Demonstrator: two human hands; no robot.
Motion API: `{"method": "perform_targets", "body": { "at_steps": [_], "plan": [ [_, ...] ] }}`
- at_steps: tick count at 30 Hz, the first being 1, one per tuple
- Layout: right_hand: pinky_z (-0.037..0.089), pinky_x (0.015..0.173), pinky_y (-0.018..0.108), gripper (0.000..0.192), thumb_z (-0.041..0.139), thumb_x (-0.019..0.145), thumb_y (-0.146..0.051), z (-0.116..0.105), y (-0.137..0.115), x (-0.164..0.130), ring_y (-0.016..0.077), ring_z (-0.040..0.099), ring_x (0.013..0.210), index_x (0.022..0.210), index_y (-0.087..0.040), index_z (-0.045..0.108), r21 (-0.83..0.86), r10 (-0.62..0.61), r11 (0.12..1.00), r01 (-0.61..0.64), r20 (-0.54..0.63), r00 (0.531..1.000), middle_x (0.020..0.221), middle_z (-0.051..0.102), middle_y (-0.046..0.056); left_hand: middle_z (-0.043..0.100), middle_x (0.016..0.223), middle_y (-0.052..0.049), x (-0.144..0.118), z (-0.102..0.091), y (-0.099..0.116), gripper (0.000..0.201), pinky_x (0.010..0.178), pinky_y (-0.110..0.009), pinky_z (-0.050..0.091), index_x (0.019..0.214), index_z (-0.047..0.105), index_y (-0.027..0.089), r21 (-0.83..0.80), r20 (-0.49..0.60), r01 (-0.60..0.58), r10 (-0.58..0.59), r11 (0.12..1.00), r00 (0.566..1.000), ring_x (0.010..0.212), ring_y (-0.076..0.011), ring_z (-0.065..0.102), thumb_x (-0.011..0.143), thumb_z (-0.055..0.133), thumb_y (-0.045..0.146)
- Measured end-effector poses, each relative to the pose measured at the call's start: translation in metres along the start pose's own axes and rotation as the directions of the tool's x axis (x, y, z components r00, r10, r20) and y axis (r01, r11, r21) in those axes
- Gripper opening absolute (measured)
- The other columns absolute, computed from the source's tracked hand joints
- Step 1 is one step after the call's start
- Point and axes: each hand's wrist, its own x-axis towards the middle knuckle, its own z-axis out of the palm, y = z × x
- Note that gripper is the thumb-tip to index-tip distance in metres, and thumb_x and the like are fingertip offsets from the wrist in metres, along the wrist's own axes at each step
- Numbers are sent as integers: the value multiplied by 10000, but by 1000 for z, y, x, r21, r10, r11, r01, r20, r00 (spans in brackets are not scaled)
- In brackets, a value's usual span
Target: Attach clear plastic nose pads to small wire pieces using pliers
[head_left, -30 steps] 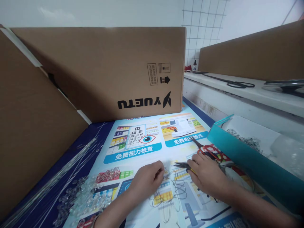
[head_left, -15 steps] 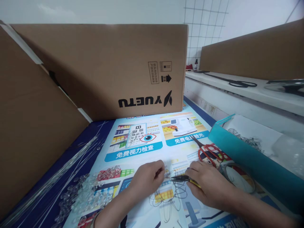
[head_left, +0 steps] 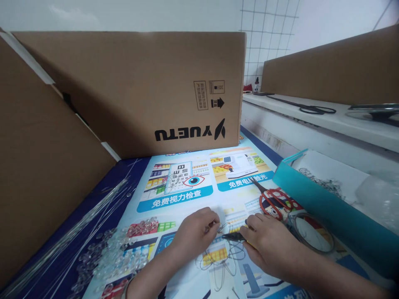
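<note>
My right hand (head_left: 269,238) grips a pair of pliers (head_left: 233,236) with dark jaws and yellow handles. The jaw tips point left, close to the fingers of my left hand (head_left: 199,228). Those left fingers are pinched on a thin wire piece (head_left: 222,227), mostly hidden by the fingertips. Bent wire loops (head_left: 222,270) lie on the printed sheet just below both hands. Whether the jaws are closed on the wire I cannot tell. Right of my right hand are red-handled scissors (head_left: 274,201) and a coil of clear line (head_left: 311,232).
Clear beads (head_left: 121,253) are heaped at lower left, beside long thin wires (head_left: 90,220). A teal box (head_left: 330,216) on the right holds a tangle of wire pieces (head_left: 321,180). Cardboard (head_left: 140,91) stands upright behind and at left. Black scissors (head_left: 314,109) rest on the ledge.
The pliers have turned and shifted slightly left, with my right hand wrapping further over the handles. My left fingers have moved slightly right, towards the jaw tips.
</note>
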Motion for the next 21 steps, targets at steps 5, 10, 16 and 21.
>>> {"method": "perform_targets", "body": {
  "at_steps": [5,10,16,21],
  "plan": [
    [324,696,346,167,413,841,-260,0,0,0,226,479,827,888,-207,564,24,5,1000,-5,5,1000,882,546,71,562,762,-10,1,2,-2,153,650,-239,382,783,591,208,-27,-5,-16,16,1000,1000,730,-155,516,839,449,197],
    [324,713,358,166,430,830,-257,3,1,0,234,476,848,905,-208,570,41,15,999,-16,3,1000,885,543,77,562,744,0,0,-1,-3,151,641,-232,376,766,583,203,-89,25,-19,22,996,999,716,-143,513,845,454,192],
    [329,735,373,187,422,837,-274,2,1,0,242,473,865,930,-205,569,49,13,999,-13,1,1000,904,542,84,557,734,10,0,-1,-5,148,635,-226,364,748,564,194,-122,32,-34,39,992,999,714,-134,509,844,452,182],
    [329,736,368,199,423,840,-293,-2,5,0,239,475,857,928,-200,576,46,28,999,-28,-8,1000,887,539,84,550,725,12,0,-3,-5,152,623,-226,355,737,556,191,-107,34,-29,33,994,999,701,-132,499,838,445,167]
  ]
}}
